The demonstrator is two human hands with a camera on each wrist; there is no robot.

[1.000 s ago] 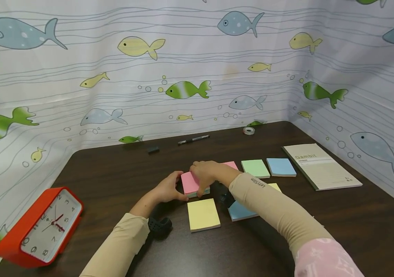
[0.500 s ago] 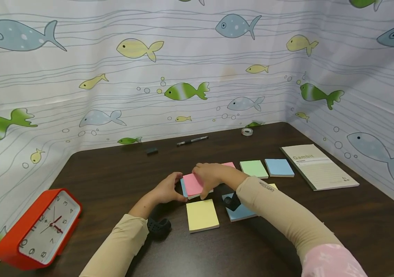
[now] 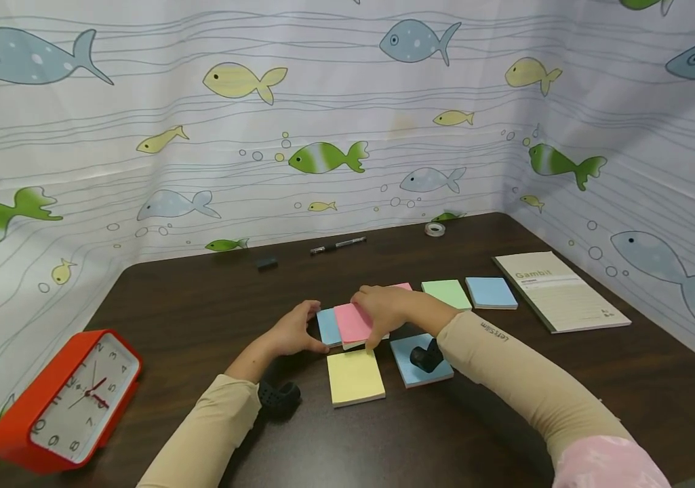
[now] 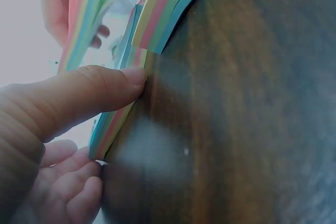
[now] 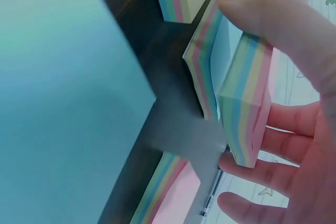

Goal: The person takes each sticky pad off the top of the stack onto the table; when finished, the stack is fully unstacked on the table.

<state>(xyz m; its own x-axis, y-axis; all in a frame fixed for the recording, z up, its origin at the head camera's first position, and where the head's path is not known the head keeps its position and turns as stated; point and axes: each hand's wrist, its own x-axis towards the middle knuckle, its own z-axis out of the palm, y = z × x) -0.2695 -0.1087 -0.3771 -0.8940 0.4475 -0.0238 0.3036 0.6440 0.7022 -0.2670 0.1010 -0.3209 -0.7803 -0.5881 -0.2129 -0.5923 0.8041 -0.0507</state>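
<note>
On the dark table, my right hand grips a thick wad of sticky notes with a pink top, thumb on one edge and fingers on the other. It sits shifted right off the lower part of the stack, whose blue top sheet shows. My left hand holds that lower stack. In the left wrist view the thumb presses its striped edge. The right wrist view shows the held wad tilted above the lower stack.
A yellow pad and a blue pad lie just in front of the hands. Pink, green and blue pads and a notebook lie to the right. A pen, tape roll and red clock are farther off.
The right hand has slid the pink-topped wad rightward off the stack, uncovering a blue sheet beneath. The left hand has stayed on the lower stack.
</note>
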